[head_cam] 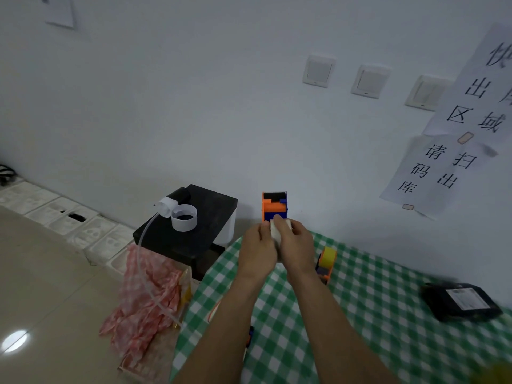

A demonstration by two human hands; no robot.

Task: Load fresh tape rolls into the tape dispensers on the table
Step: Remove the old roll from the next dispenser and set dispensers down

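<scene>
A green-checked table [388, 300] stands against a white wall, and at its far edge the left hand [257, 245] and right hand [296, 242] both curl round a white roll [277, 230], just before an orange dispenser [274, 206]. The dispenser seems end-on, its long axis running toward the wall and its cradle upward; fingers hide the roll's axis. Pushed in askew, the roll could jam or tip the dispenser.

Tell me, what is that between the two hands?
A white tape roll, gripped by the left hand and right hand, close to the orange dispenser; the head view shows it.
</scene>
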